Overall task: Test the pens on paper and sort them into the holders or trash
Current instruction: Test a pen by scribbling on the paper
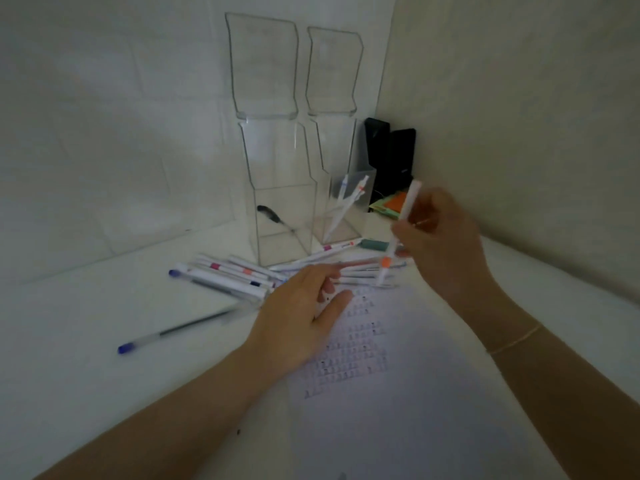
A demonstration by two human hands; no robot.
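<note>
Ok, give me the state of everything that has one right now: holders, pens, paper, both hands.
Left holder: lid up, one dark pen inside.
Right holder: lid up, white pens leaning inside.
Orange-banded pen: lifted, near upright, pinched by right hand.
Left hand: fingers relaxed, over paper's top edge.
Pen pile: lying loose on table.
Paper: flat, printed.

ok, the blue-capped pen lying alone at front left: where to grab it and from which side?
Pinch the blue-capped pen mid-barrel from straight above, fingers across its width. It lies flat on the table, apart from the pile, so both long sides look free. The barrel is thin and round, so an end grip would probably let it swing. The left hand is closer; the right hand already holds an orange-banded pen.
</note>
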